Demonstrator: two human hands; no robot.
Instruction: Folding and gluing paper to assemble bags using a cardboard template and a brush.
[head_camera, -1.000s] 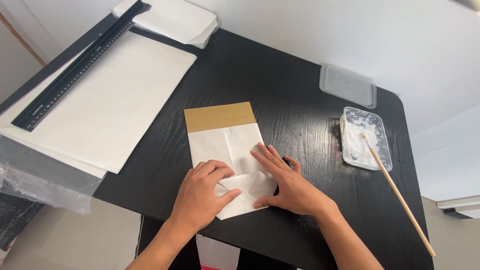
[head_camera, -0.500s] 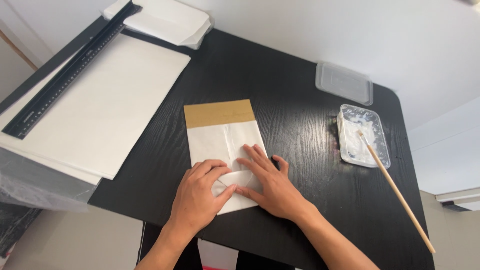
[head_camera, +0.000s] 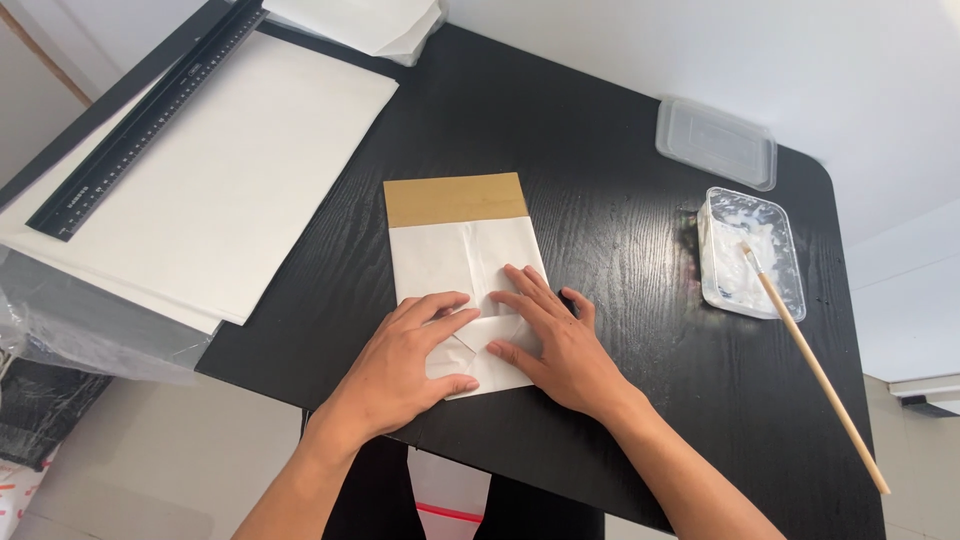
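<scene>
- The left hand and right hand lie flat, fingers spread, pressing folded flaps at the near end of a white paper bag.
- The bag lies mid-desk; its far end is a tan band.
- Step, I judge: creasing the bottom fold; firm, even pressure is needed.
- Right of the bag: a clear tray of what looks like white paste, with a wooden brush.

White folded paper bag with a tan-brown band at its top, black wood-grained desk, large white sheets, black ruler with white markings, clear tub smeared white, pale wooden brush handle
</scene>
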